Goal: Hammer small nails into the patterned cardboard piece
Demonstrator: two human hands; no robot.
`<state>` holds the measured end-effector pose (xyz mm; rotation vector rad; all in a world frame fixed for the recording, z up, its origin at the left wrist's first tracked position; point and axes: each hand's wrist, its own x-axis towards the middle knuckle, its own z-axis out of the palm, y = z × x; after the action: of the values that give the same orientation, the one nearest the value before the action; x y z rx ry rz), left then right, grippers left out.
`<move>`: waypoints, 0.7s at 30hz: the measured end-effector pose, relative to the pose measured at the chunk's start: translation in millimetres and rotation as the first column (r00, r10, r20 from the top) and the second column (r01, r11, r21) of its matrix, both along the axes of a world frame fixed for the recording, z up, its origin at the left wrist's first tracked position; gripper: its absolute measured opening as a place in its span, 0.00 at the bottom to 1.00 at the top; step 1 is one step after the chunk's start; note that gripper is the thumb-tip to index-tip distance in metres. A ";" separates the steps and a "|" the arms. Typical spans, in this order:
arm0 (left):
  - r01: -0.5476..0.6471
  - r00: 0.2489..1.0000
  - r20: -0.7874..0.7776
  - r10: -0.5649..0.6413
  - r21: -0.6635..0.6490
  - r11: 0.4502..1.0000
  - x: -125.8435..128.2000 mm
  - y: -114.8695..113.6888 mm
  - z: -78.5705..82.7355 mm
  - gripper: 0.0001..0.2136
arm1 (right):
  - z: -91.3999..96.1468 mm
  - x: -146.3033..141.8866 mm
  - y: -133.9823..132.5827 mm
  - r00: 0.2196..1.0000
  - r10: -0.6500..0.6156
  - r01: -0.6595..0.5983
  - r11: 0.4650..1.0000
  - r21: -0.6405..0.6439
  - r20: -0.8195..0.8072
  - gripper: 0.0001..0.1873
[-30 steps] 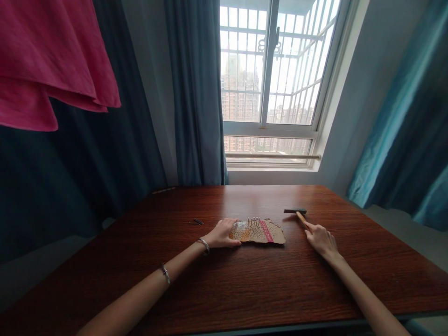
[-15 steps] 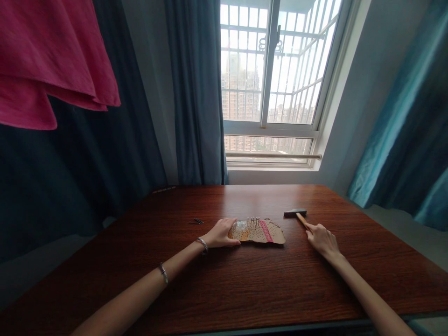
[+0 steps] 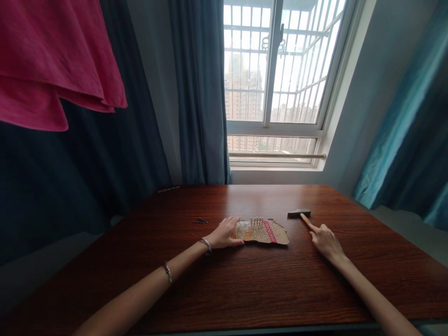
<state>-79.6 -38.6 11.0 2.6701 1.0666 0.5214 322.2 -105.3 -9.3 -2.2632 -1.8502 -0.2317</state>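
My left hand [image 3: 226, 233] grips the left end of a piece of cardboard [image 3: 276, 236], thumb along its near edge and fingers over the far side. The cardboard lies on the table, dotted with many small holes and marked with a pink strip. A short row of several nails [image 3: 257, 221] stands upright in it near the far edge. To the right, my right hand [image 3: 327, 243] is closed round the wooden handle of a hammer [image 3: 305, 219]. Its dark head rests on or just above the tabletop, apart from the cardboard; I cannot tell which.
A few loose nails [image 3: 201, 220] lie on the brown wooden table [image 3: 224, 289], left of the cardboard. Blue curtains [image 3: 199, 93] and a barred window [image 3: 273, 84] stand behind the table. A pink cloth [image 3: 63, 60] hangs at the upper left.
The whole view has shifted slightly, so everything appears a little further right. Both hands keep their holds, and the nails in the cardboard look the same.
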 end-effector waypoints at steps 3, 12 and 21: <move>0.008 0.997 0.072 -0.011 0.033 0.999 -4.3 -0.8 9.0 0.39 | -0.6 -1.4 -0.6 1.000 0.008 -0.007 1.000 0.026 -0.004 0.21; -0.339 0.941 -0.012 0.339 -0.006 0.941 -93.1 27.6 48.4 0.10 | 19.3 -12.8 -21.4 0.999 -0.041 0.037 0.990 0.139 0.029 0.25; -0.260 0.898 -0.356 0.260 0.047 0.964 -146.8 24.4 42.2 0.09 | 42.6 -49.0 -49.4 0.943 0.207 -0.147 0.961 0.233 -0.259 0.21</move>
<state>-226.4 -14.2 53.1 2.6990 1.5370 0.0663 273.2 -154.7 33.3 -1.8653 -1.7732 -0.0673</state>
